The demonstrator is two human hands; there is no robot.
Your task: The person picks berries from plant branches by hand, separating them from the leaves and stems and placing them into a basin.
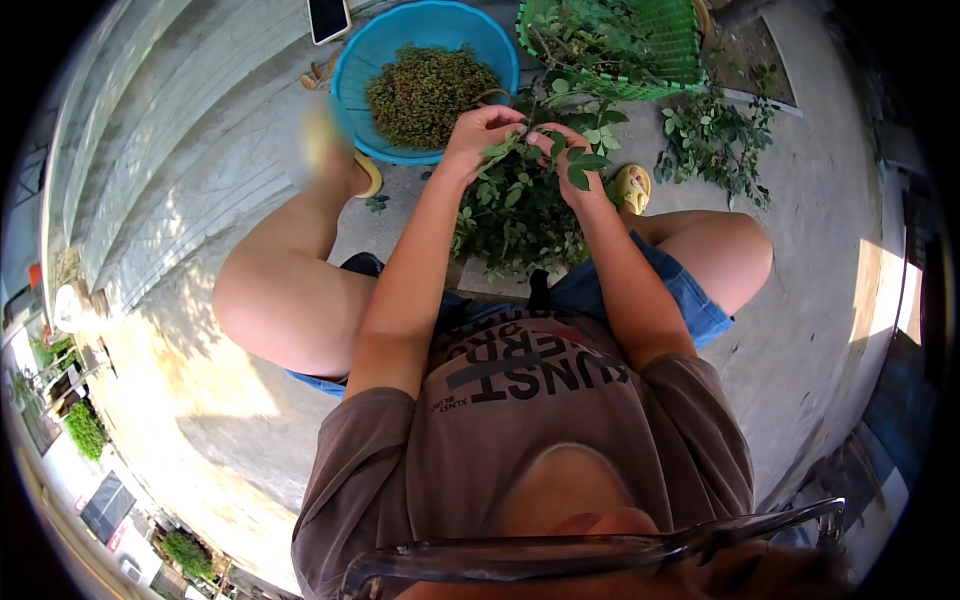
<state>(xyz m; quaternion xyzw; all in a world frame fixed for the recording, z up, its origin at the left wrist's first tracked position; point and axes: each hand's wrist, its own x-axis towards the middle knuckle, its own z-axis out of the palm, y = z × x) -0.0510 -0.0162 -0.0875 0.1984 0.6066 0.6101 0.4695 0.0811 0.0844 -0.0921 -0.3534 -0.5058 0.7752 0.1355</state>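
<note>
My left hand (480,138) is closed, its thumb and fingers pinched on a leafy green branch (575,165) in front of my lap. Close beside it, my right hand (566,150) also has its fingers closed on the branch. What lies right at the fingertips is too small to make out. A pile of leafy cuttings (520,225) rests between my legs, below my hands. Just ahead of my left hand is a blue plastic basin (345,75), partly filled with a heap of small green-brown berries (428,92).
A green woven basket (665,90) with leafy branches in it stands beyond my right hand. More cut branches (718,140) lie on the concrete to its right. A phone (328,18) lies by the basin, near pale steps (170,130) on the left. My feet wear yellow sandals (632,188).
</note>
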